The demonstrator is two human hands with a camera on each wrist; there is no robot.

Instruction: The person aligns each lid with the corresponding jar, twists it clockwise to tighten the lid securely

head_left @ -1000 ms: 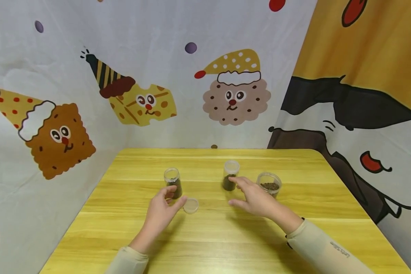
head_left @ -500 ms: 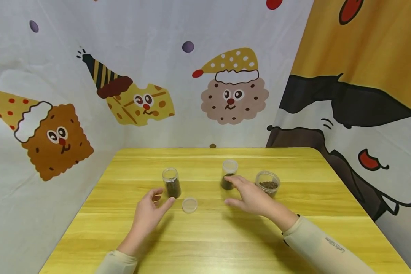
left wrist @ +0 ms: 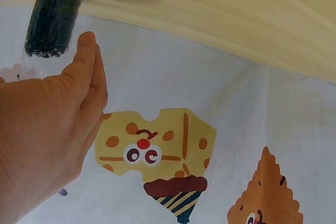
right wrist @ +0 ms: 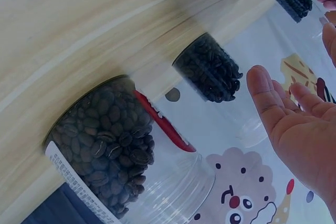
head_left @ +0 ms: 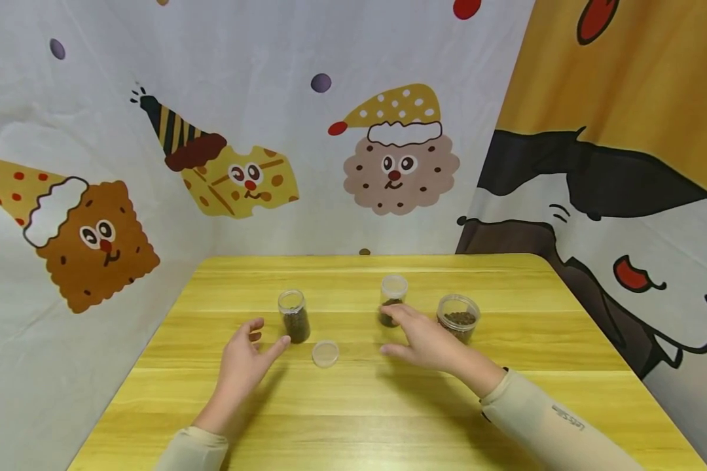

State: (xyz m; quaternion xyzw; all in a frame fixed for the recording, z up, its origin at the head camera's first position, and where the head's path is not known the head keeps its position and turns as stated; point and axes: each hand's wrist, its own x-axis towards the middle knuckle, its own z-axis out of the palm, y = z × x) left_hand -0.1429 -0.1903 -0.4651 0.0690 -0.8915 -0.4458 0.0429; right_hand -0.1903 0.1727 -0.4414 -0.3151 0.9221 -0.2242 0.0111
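My left hand (head_left: 241, 356) is held beside the slim clear jar (head_left: 295, 320), to its left, with relaxed fingers and a gap between them. Dark, grainy contents fill that jar's lower part. In front of it a round clear lid (head_left: 325, 354) lies flat on the table. My right hand (head_left: 430, 343) has its fingers extended, thumb apart, in front of a second slim jar (head_left: 393, 294) with dark pieces inside; the fingertips overlap that jar in the head view. In the right wrist view, the right hand (right wrist: 304, 129) shows nothing in its grasp.
A wider clear jar (head_left: 458, 318) partly filled with coffee beans stands right of the second slim jar, just behind the right hand. The wooden table (head_left: 353, 418) ends at a cloth backdrop (head_left: 259, 59) printed with cartoon cookies and cheese.
My left hand has drawn back leftward, away from the left slim jar. The right hand has stayed near the second slim jar. The jars and the lid stand where they were.
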